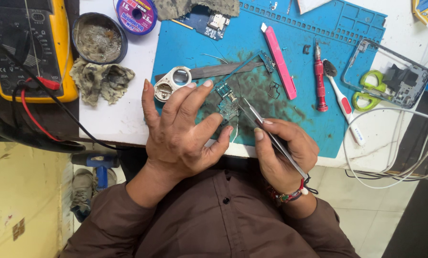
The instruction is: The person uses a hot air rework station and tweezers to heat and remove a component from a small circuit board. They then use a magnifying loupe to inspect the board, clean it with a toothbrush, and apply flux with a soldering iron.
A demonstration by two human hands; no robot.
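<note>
- Left hand (178, 131): lies flat, fingers spread, fingertips pressing on the small circuit board (227, 101); thumb points toward the table edge. Not gripping, just pinning the board down.
- Right hand (283, 150): closed around metal tweezers (266, 131), held like a pen; the tips reach the circuit board just beside the left fingertips.
- Circuit board sits on the blue work mat (309, 124), near its front edge, on a dark smudged patch of the mat.
- Behind the left hand: a white ring-shaped magnifier (172, 82), touching a flat grey metal strip (214, 70).
- On the mat to the right: pink pry tool (279, 60), red screwdriver (320, 79), white brush (343, 102) lying partly off the mat edge.
- A second circuit board (209, 23) at the mat's far corner, partly under a cloth.
- Off the mat, left: dirty rag (100, 81), round tin (99, 38) with greyish contents, purple wire spool (136, 15), yellow meter (25, 48) with red and black leads.
- Far right: clear phone frame (391, 71) over green-handled scissors (369, 91); white cables (405, 143) loop near the table edge.
</note>
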